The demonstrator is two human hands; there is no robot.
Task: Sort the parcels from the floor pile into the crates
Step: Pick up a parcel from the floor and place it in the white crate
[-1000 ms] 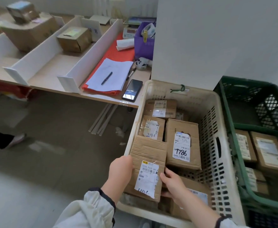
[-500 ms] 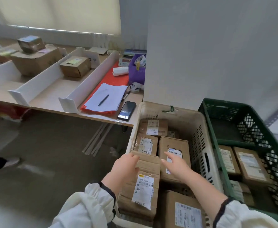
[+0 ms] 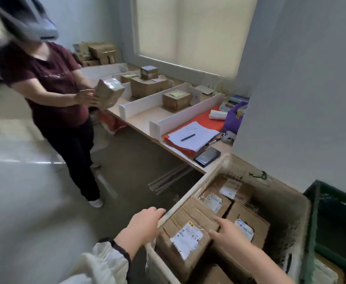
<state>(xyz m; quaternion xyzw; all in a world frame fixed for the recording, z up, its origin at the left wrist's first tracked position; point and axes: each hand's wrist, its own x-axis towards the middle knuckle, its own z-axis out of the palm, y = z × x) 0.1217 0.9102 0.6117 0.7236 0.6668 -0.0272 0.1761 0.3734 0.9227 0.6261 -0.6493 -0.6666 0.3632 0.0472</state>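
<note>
The labelled parcel now leans inside the beige crate, between both grips, so it looks sorted. The left grip has slid off its top and curls over the crate rim. The right grip lies open, fingers touching the parcel's edge. Beyond the left grip, a second person has come into view.

Parcels lie in the near crate; another crate stands right, the table behind, a person left.
</note>
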